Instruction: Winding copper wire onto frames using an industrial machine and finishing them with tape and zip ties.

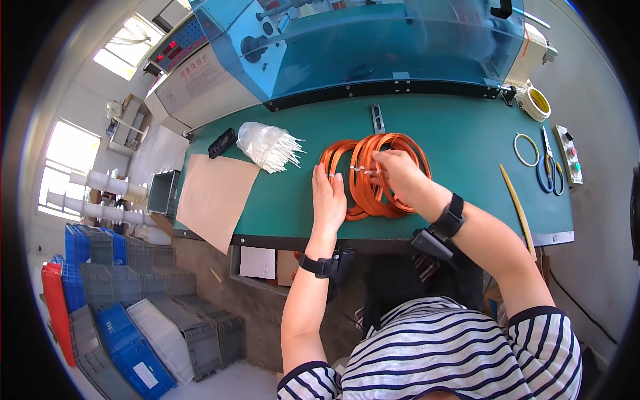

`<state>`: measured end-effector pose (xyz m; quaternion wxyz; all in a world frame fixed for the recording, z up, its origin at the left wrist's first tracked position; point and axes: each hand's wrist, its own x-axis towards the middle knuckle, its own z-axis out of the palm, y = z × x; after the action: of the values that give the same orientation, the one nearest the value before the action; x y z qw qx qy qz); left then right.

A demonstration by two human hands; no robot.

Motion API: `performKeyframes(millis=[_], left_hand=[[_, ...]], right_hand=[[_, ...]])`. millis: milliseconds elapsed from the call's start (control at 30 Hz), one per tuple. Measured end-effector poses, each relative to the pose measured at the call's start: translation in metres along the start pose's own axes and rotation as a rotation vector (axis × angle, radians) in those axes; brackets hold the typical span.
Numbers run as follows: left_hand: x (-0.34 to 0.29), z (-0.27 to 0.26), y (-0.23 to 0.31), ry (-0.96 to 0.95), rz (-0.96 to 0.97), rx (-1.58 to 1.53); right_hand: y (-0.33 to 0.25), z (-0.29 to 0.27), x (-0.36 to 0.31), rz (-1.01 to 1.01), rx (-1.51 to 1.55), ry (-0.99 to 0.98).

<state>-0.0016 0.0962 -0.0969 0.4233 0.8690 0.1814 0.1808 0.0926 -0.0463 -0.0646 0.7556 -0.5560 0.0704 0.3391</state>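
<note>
Coils of copper-coloured wire (364, 193) lie side by side and partly overlapping on the green worktop, held with small white ties. My left hand (329, 203) rests along the left edge of the coils, its fingers stretched out straight and the thumb beside them. Over the right-hand coils, my right hand (402, 177) has its fingers curled onto the wire near a white tie; its fingertips are partly hidden among the loops. Just beyond the coils stands a small slotted metal bracket (378, 119).
A bag of white ties (270, 147), a black object (223, 143) and brown paper (217, 197) lie left. Scissors (549, 163), a tape roll (534, 103), a yellow strip (517, 207) and a button box (569, 155) sit right. A blue-hooded machine (393, 47) spans the back.
</note>
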Motion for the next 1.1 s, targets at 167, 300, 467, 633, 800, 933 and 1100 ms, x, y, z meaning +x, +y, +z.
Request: performKeyframes(millis=[167, 300, 467, 633, 800, 933, 1100], left_hand=[[-0.002, -0.002, 0.037, -0.084, -0.172, -0.437], [-0.006, -0.003, 0.043, -0.074, -0.124, -0.863], [-0.025, -0.020, 0.061, -0.086, 0.086, -0.650], [-0.027, -0.001, 0.049, -0.488, 0.148, -0.493], [-0.036, 0.000, 0.067, -0.763, 0.049, -0.580], [-0.076, -0.020, 0.058, -0.785, 0.124, -0.564], [-0.143, -0.036, 0.021, -0.034, 0.097, -0.759]], right_hand=[[-0.001, 0.040, 0.006, 0.122, 0.127, -0.073], [-0.009, 0.028, 0.000, 0.197, 0.219, -0.162], [-0.041, -0.015, -0.023, 0.184, 0.381, -0.456], [-0.053, -0.019, -0.040, 0.138, 0.540, -0.561], [-0.034, -0.024, -0.049, 0.109, 0.401, -0.532], [-0.019, -0.009, -0.072, 0.212, 0.327, -0.548], [-0.014, 0.024, -0.106, 0.280, 0.247, -0.613]])
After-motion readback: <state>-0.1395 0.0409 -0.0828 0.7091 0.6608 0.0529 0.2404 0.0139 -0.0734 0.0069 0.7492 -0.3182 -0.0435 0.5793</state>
